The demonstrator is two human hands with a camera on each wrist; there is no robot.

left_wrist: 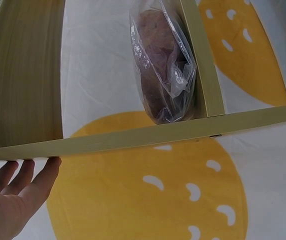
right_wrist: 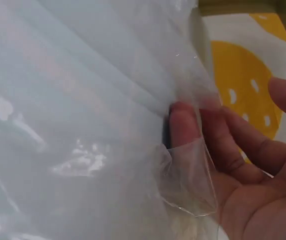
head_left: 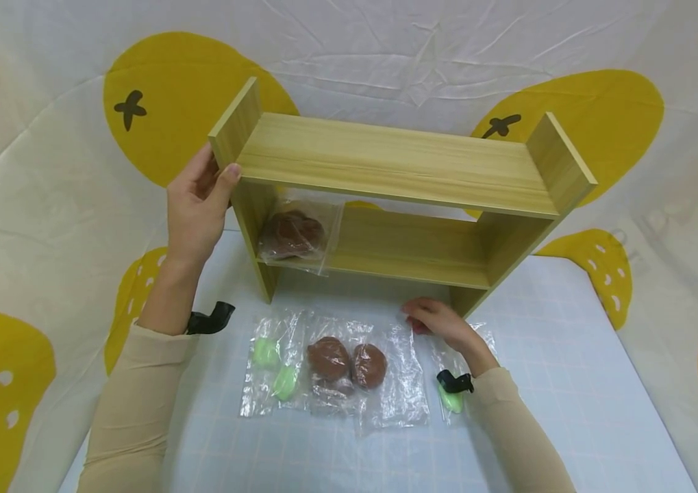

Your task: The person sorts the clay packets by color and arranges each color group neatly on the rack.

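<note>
on the table, a wooden shelf unit is only partly filled.
the left hand grips its left end; the right hand grasps nothing, thumb apart, fingers behind clear plastic. one bagged brown lump is already shelved, lower board, left; two more brown ones, then smaller bagged green lumps, lie in front, apparently still unshelved.
</note>
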